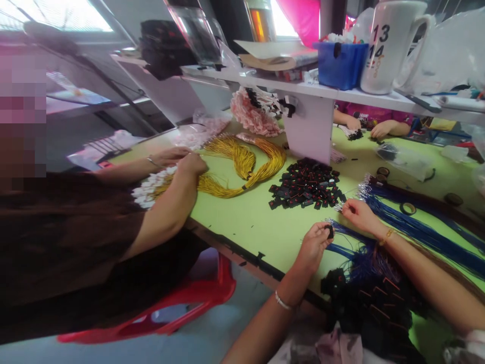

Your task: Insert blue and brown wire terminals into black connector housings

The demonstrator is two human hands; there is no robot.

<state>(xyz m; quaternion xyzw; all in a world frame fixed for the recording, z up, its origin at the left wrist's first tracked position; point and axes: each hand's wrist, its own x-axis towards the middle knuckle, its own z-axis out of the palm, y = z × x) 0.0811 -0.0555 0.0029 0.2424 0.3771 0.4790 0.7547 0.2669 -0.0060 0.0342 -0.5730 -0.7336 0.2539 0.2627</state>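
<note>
My left hand (313, 246) is closed in a pinch on a small black connector housing (330, 231) above the green table. Close to its right, my right hand (359, 215) has thumb and fingers pressed together. Thin wires with silvery tips (338, 206) stick out at those fingertips; their lengths are hidden by the hand. A pile of black connector housings (306, 183), with small red marks, lies just beyond both hands. Blue wires (369, 260) run beneath and between my wrists. Nearer me is a heap of black housings with reddish wires (373, 308).
To the left, a co-worker's hands (191, 164) are at a bundle of yellow wires (227, 189). Long blue wires (424, 222) and a tape roll (408, 208) lie right. A shelf (265, 81) carries a blue bin (341, 63) and a mug (386, 55). Another person's hands (386, 129) work opposite.
</note>
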